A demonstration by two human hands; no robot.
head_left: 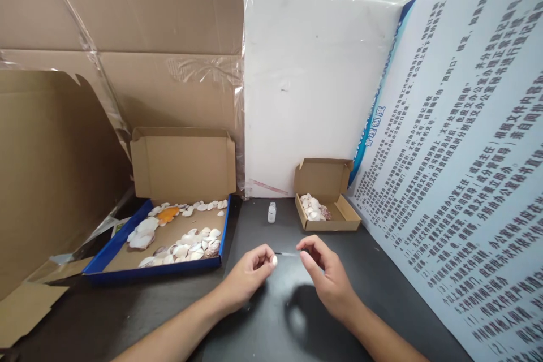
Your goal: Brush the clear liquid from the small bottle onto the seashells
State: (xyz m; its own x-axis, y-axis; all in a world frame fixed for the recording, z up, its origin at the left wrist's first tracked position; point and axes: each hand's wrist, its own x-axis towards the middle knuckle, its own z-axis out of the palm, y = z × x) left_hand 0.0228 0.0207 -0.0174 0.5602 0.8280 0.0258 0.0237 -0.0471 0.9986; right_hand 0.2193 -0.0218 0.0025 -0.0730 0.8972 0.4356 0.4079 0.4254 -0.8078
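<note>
My left hand (251, 272) is closed in a pinch on a small white shell (275, 261), which shows at the tips of its thumb and forefinger. Facing it, my right hand (324, 271) pinches the dark cap of a thin applicator brush (289, 254). The brush's pale stem points left, its dark tip close to the shell; whether they touch I cannot tell. Behind both hands a small white-labelled glass bottle (272, 213) stands upright on the black table (275, 317), apparently without its cap.
To the left, a blue-edged cardboard box (165, 265) holds many white shells and an orange one (168, 214). A smaller cardboard box (335, 226) with shells stands at the back right. Cardboard (51, 141), a white panel (314, 90) and a printed board (458, 169) wall the table in.
</note>
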